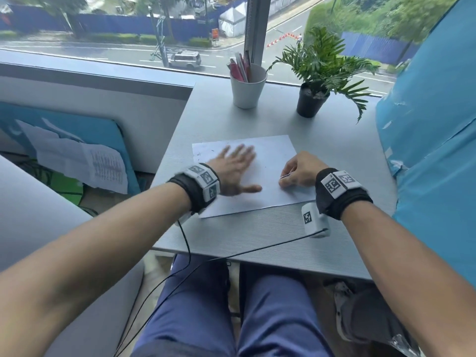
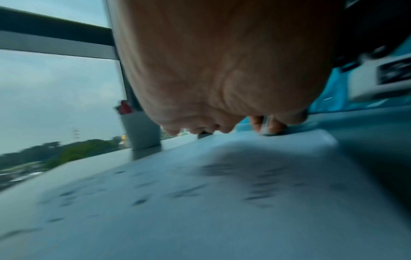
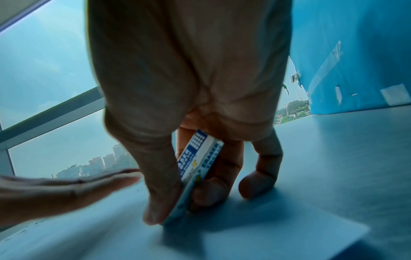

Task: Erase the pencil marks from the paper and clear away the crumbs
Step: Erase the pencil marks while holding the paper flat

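A white sheet of paper (image 1: pixel 273 155) lies on the grey table (image 1: pixel 257 235). My left hand (image 1: pixel 235 167) lies flat on the sheet's left part with fingers spread and blurred by motion. Small dark crumbs (image 1: pixel 197 157) dot the sheet's far left edge, and blurred crumbs (image 2: pixel 140 201) show under the left palm (image 2: pixel 222 70). My right hand (image 1: pixel 298 171) rests on the sheet's right side, thumb and fingers pinching a white eraser in a blue-and-white sleeve (image 3: pixel 198 168), its lower end touching the paper (image 3: pixel 244 234). The left hand (image 3: pixel 55 190) appears flat beside it.
A white cup of pens (image 1: pixel 247 85) and a potted plant in a black pot (image 1: pixel 313 99) stand at the table's far edge by the window. A blue padded wall (image 1: pixel 432 150) borders the right side. A cable (image 1: pixel 231 255) crosses the table's near edge.
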A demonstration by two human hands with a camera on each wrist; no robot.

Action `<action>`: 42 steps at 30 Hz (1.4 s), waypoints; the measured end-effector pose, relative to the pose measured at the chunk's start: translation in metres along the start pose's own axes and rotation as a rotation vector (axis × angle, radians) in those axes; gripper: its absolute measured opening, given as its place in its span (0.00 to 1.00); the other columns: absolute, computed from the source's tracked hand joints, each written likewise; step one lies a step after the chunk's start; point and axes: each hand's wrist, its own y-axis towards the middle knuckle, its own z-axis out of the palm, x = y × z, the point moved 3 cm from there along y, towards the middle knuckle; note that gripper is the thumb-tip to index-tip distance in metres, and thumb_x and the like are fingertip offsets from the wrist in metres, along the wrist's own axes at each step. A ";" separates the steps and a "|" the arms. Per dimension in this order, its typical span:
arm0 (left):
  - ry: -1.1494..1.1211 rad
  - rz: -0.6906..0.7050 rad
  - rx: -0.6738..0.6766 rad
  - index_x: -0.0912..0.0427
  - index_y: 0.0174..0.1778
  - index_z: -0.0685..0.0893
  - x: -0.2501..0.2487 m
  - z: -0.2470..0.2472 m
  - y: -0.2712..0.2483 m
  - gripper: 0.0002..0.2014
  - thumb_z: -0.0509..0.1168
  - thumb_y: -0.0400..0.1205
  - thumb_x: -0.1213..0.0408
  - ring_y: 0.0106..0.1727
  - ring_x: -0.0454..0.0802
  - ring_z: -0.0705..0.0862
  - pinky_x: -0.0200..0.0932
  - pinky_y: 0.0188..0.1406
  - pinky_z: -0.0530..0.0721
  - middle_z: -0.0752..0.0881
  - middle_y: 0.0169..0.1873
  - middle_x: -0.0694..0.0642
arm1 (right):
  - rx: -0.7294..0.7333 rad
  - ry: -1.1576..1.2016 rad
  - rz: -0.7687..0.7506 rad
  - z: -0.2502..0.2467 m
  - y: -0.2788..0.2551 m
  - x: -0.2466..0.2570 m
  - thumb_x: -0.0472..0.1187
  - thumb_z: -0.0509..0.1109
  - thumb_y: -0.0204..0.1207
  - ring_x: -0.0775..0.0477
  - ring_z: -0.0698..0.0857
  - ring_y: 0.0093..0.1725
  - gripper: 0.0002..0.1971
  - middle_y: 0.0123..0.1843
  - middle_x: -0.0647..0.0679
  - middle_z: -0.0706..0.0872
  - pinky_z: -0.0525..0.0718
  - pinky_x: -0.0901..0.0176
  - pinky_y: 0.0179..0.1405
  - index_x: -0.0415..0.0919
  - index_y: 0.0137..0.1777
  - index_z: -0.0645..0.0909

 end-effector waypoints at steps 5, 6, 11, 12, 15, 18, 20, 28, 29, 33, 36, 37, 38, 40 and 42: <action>-0.099 0.254 0.123 0.49 0.87 0.37 -0.023 0.021 0.008 0.44 0.46 0.82 0.30 0.86 0.48 0.35 0.56 0.83 0.35 0.35 0.86 0.49 | -0.004 0.004 -0.017 -0.001 -0.002 -0.001 0.43 0.84 0.63 0.59 0.83 0.35 0.07 0.37 0.49 0.91 0.75 0.69 0.31 0.45 0.40 0.92; -0.097 0.180 0.104 0.50 0.87 0.37 -0.007 0.019 0.010 0.45 0.45 0.82 0.29 0.87 0.50 0.36 0.58 0.84 0.37 0.35 0.86 0.49 | -0.004 0.013 -0.012 -0.001 -0.002 -0.001 0.42 0.84 0.63 0.59 0.83 0.35 0.07 0.37 0.49 0.91 0.75 0.69 0.32 0.44 0.40 0.92; 0.001 -0.381 0.095 0.61 0.87 0.38 0.064 0.005 0.003 0.51 0.43 0.80 0.25 0.88 0.56 0.39 0.60 0.85 0.37 0.38 0.87 0.57 | 0.000 0.022 0.007 -0.002 -0.001 -0.001 0.42 0.84 0.64 0.58 0.83 0.36 0.07 0.39 0.49 0.91 0.76 0.69 0.33 0.43 0.40 0.92; 0.006 -0.399 0.056 0.63 0.87 0.38 0.062 0.002 0.001 0.53 0.43 0.79 0.25 0.88 0.57 0.38 0.59 0.85 0.36 0.38 0.87 0.59 | 0.003 0.017 0.009 -0.002 -0.001 -0.001 0.43 0.84 0.64 0.58 0.83 0.36 0.07 0.39 0.49 0.91 0.76 0.68 0.33 0.44 0.40 0.92; -0.030 -0.025 -0.022 0.59 0.87 0.38 0.014 -0.001 0.008 0.50 0.45 0.80 0.26 0.87 0.54 0.36 0.58 0.85 0.36 0.37 0.87 0.57 | 0.012 0.005 0.019 -0.002 0.000 0.000 0.43 0.85 0.63 0.58 0.84 0.35 0.07 0.38 0.50 0.91 0.77 0.67 0.32 0.44 0.39 0.92; -0.100 0.241 0.114 0.54 0.88 0.38 -0.028 0.011 0.023 0.46 0.47 0.82 0.29 0.87 0.50 0.36 0.57 0.85 0.36 0.36 0.87 0.52 | 0.008 0.014 0.009 -0.002 0.002 0.000 0.43 0.85 0.61 0.57 0.84 0.35 0.08 0.36 0.49 0.91 0.76 0.67 0.31 0.44 0.39 0.91; -0.131 0.216 0.107 0.52 0.88 0.38 -0.021 0.015 0.033 0.45 0.47 0.83 0.30 0.87 0.50 0.36 0.57 0.84 0.36 0.36 0.87 0.51 | 0.001 0.018 0.007 -0.001 0.002 -0.001 0.43 0.85 0.62 0.56 0.84 0.35 0.08 0.36 0.50 0.90 0.75 0.67 0.31 0.44 0.39 0.91; -0.294 -0.173 0.071 0.56 0.87 0.36 0.046 0.010 0.028 0.64 0.65 0.69 0.25 0.87 0.50 0.35 0.60 0.85 0.38 0.34 0.86 0.51 | 0.027 -0.097 -0.035 -0.008 0.012 0.022 0.39 0.84 0.62 0.53 0.84 0.34 0.07 0.35 0.50 0.89 0.80 0.66 0.36 0.44 0.38 0.90; -0.306 -0.182 0.067 0.56 0.87 0.35 0.046 0.011 0.029 0.66 0.66 0.67 0.24 0.87 0.50 0.35 0.61 0.85 0.38 0.34 0.86 0.51 | -0.016 -0.070 -0.066 -0.010 0.019 0.030 0.40 0.85 0.61 0.53 0.84 0.34 0.08 0.35 0.50 0.88 0.82 0.64 0.39 0.43 0.38 0.90; -0.333 -0.205 0.062 0.54 0.87 0.35 0.047 0.013 0.032 0.68 0.68 0.65 0.24 0.87 0.50 0.35 0.63 0.84 0.37 0.34 0.86 0.50 | -0.205 0.097 -0.117 -0.020 0.055 0.064 0.44 0.85 0.60 0.50 0.86 0.37 0.09 0.34 0.50 0.87 0.84 0.62 0.45 0.44 0.38 0.90; -0.316 -0.204 0.085 0.50 0.87 0.35 0.046 0.012 0.033 0.66 0.68 0.65 0.24 0.87 0.52 0.33 0.66 0.81 0.37 0.32 0.86 0.51 | -0.279 0.121 -0.083 -0.012 0.075 0.074 0.44 0.83 0.62 0.51 0.87 0.40 0.09 0.38 0.47 0.90 0.84 0.65 0.46 0.43 0.41 0.92; -0.313 -0.203 0.097 0.48 0.87 0.34 0.045 0.011 0.033 0.66 0.68 0.65 0.24 0.86 0.53 0.33 0.67 0.81 0.37 0.31 0.86 0.51 | -0.281 0.124 -0.092 -0.006 0.078 0.077 0.44 0.83 0.63 0.51 0.87 0.42 0.09 0.39 0.47 0.91 0.85 0.64 0.48 0.43 0.42 0.92; -0.315 -0.203 0.107 0.47 0.87 0.34 0.045 0.011 0.034 0.66 0.68 0.65 0.23 0.86 0.54 0.33 0.69 0.80 0.36 0.31 0.86 0.51 | -0.259 0.111 -0.115 0.000 0.078 0.079 0.45 0.82 0.64 0.51 0.87 0.43 0.09 0.40 0.47 0.91 0.86 0.63 0.49 0.43 0.42 0.92; -0.318 -0.207 0.115 0.46 0.87 0.34 0.045 0.011 0.035 0.66 0.69 0.64 0.24 0.86 0.55 0.32 0.71 0.80 0.37 0.31 0.86 0.52 | -0.208 0.070 -0.168 0.005 0.078 0.082 0.47 0.82 0.64 0.52 0.86 0.44 0.09 0.40 0.48 0.89 0.84 0.65 0.49 0.44 0.41 0.92; -0.317 -0.213 0.120 0.46 0.87 0.34 0.044 0.011 0.034 0.66 0.70 0.64 0.24 0.86 0.55 0.32 0.71 0.80 0.38 0.31 0.86 0.52 | -0.234 0.106 -0.147 0.001 0.079 0.078 0.47 0.82 0.63 0.52 0.86 0.43 0.09 0.38 0.49 0.89 0.85 0.63 0.49 0.45 0.41 0.92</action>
